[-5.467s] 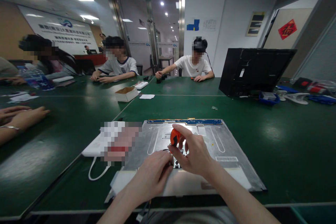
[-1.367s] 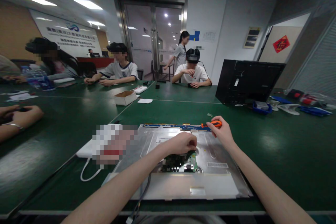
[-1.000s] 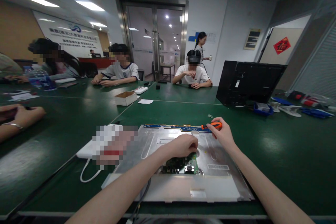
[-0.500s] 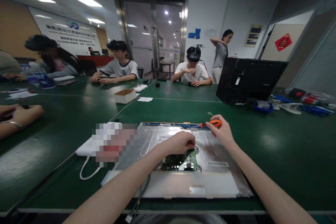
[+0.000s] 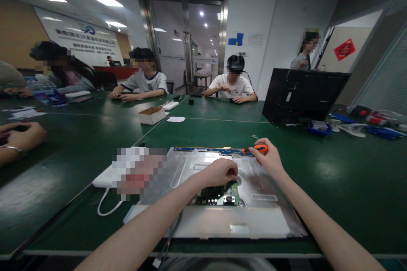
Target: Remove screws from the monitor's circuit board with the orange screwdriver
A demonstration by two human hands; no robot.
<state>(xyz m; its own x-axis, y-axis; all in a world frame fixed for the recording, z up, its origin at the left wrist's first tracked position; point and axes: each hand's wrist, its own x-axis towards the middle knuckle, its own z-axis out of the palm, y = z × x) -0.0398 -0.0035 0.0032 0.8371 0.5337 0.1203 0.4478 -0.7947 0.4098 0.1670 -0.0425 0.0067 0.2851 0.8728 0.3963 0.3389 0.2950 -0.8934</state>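
Note:
A silver metal display panel [image 5: 263, 220] lies flat on the green table before me. Along its far edge runs a narrow blue circuit strip [image 5: 200, 150]. My right hand [image 5: 269, 159] grips an orange and black screwdriver [image 5: 260, 148], its shaft pointing left over the strip's right end. Over a green circuit board [image 5: 230, 198] at the panel's middle, my left hand [image 5: 222, 172] has its fingers curled together; whatever they pinch is hidden. A dark cable with a white plug [image 5: 156, 262] hangs at the near table edge under my left forearm.
A white box-shaped device with a cable [image 5: 106, 178] sits left of the panel. Farther off are an open cardboard box [image 5: 151, 116], a black monitor [image 5: 302, 95] and a blue tray [image 5: 319, 128]. Another person's hands [image 5: 25, 139] rest at the left; other people sit across the table [image 5: 333, 186].
Both my hands stay nearly in place, the left only slightly shifted. The standing person in the background has moved right, behind the monitor. The co-worker's hands at the left have shifted slightly left.

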